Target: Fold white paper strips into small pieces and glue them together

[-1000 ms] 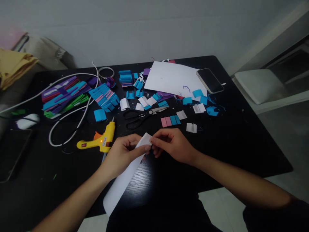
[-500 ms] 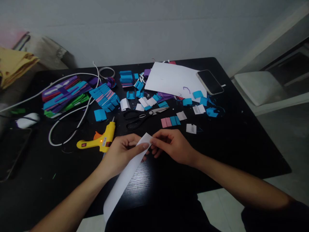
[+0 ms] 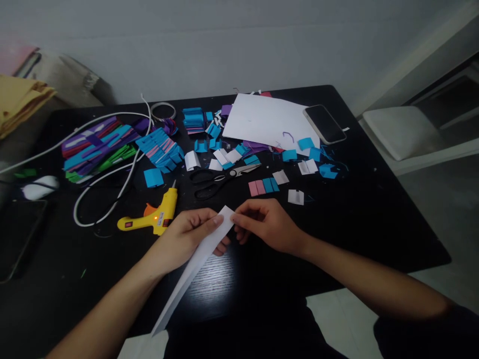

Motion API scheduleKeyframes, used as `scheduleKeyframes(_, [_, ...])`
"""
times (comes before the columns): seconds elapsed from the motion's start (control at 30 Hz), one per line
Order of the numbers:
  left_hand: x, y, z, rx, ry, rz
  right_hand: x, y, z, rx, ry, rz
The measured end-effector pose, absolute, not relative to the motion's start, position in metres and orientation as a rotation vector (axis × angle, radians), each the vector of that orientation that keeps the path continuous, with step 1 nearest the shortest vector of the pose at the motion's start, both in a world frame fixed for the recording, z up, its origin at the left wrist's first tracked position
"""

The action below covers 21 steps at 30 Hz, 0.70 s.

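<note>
The left hand (image 3: 213,232) holds a long white paper strip (image 3: 204,254), with the thumb on top of it and other fingers below. The right hand (image 3: 239,222) pinches the upper end of this strip between thumb and finger. The strip is over the near part of the black counter (image 3: 337,224), and it slants down to the lower left, past the near edge.

To the left of the left hand there lies a yellow glue gun (image 3: 162,212), which has a small orange light lit and its nozzle pointing away from the person. Beyond the hands are black-handled scissors (image 3: 220,178), lying open a little. Near the scissors are a pink folded piece (image 3: 257,188) and a blue folded piece (image 3: 270,185), side by side. Farther back, a large white sheet (image 3: 265,119) lies flat, and a smartphone (image 3: 325,124) rests at its right corner. A white cable (image 3: 130,174) makes a loop at the left.
</note>
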<state>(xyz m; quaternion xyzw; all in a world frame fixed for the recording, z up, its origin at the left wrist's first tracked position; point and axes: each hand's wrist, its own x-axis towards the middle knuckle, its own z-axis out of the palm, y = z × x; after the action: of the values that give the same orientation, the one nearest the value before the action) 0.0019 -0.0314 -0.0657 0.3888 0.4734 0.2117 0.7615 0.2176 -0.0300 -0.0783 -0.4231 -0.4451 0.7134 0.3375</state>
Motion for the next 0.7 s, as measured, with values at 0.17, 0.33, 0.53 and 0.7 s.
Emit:
scheduleKeyframes(0.17, [0.002, -0.031, -0.066, 0.857, 1.021, 0.444, 0.218, -0.030, -0.079, -1.099, -1.138, 1.888])
scheduleKeyframes(0.33, [0.007, -0.033, -0.065, 0.989, 1.086, 0.517, 0.217, -0.031, -0.079, -1.084, -1.156, 1.924])
scheduleKeyframes(0.53, [0.012, -0.035, -0.063, 1.022, 1.116, 0.576, 0.218, -0.033, -0.078, -1.082, -1.179, 1.916])
scheduleKeyframes(0.7, [0.011, -0.035, -0.061, 0.973, 1.094, 0.606, 0.219, -0.034, -0.077, -1.078, -1.256, 1.814])
